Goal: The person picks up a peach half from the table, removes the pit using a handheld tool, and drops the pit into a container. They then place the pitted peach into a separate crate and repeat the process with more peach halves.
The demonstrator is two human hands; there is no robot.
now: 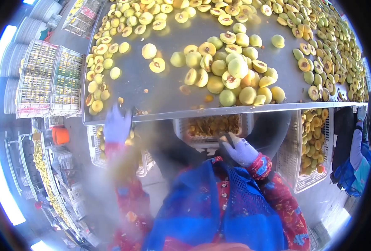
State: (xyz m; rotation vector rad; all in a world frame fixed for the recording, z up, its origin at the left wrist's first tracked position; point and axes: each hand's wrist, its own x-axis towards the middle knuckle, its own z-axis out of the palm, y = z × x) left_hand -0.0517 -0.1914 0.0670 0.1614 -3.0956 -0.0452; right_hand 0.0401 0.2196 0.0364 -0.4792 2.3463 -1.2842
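Observation:
My left hand (117, 125), in a pale lavender glove, is at the front edge of the metal table (160, 96), its fingers stretched toward the tabletop. A small yellow piece lies just beyond its fingertips. In front of my body, my right hand (240, 151), gloved alike, is closed on something small, partly yellowish and dark, that I cannot make out. A pile of yellow-green stone fruit (235, 69), some whole and some halved, lies mid-table. Cut fruit halves (97, 85) line the left side, and more halves (327, 50) cover the right.
Below the table edge stands a crate of fruit pieces (212, 127) between my legs. A white crate of fruit (294, 150) is to the right, another crate (94, 144) to the left. Stacked crates (47, 79) and an orange bucket (60, 135) stand farther left. A co-worker's sleeve (356, 146) shows at right.

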